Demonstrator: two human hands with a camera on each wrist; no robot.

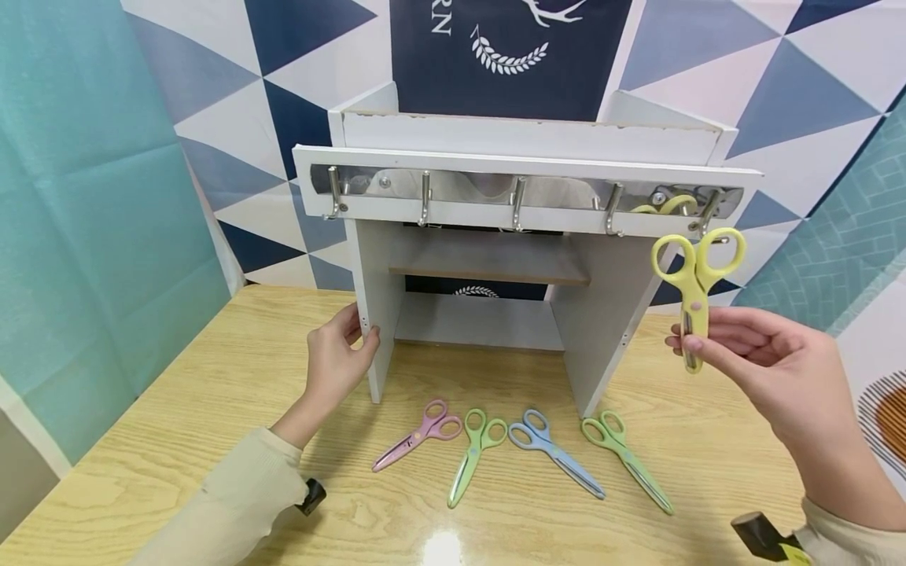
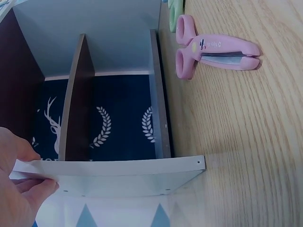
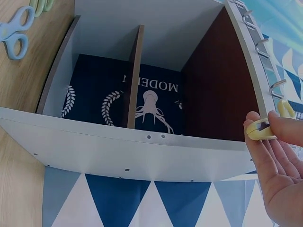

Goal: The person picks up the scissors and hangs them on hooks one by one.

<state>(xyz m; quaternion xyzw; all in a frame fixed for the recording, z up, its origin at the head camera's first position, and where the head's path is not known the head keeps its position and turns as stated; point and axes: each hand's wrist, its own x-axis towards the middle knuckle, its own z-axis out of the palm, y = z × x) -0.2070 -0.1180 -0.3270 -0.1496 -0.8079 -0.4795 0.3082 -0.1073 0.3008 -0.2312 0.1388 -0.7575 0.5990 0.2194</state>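
A small white shelf unit (image 1: 467, 141) stands on the table, with a metal hook rail (image 1: 470, 189) along its upper front. My left hand (image 1: 338, 354) pinches the front edge of its left side panel (image 2: 128, 168), thumb on the inner side. Blade end down, yellow scissors (image 1: 695, 303) are held upright between the thumb and fingers of my right hand (image 1: 786, 362). Their handle loops are at the rightmost hook (image 1: 710, 211); I cannot tell whether the hook passes through a loop. The right wrist view shows the scissors' blade end (image 3: 260, 130) in the fingers.
Before the unit lie pink scissors (image 1: 419, 436), green scissors (image 1: 473, 456), blue scissors (image 1: 555, 452) and a second green pair (image 1: 628, 462). An inner shelf board (image 1: 488, 263) spans the unit. A patterned cloth (image 1: 311, 79) hangs behind the wooden table (image 1: 233, 354).
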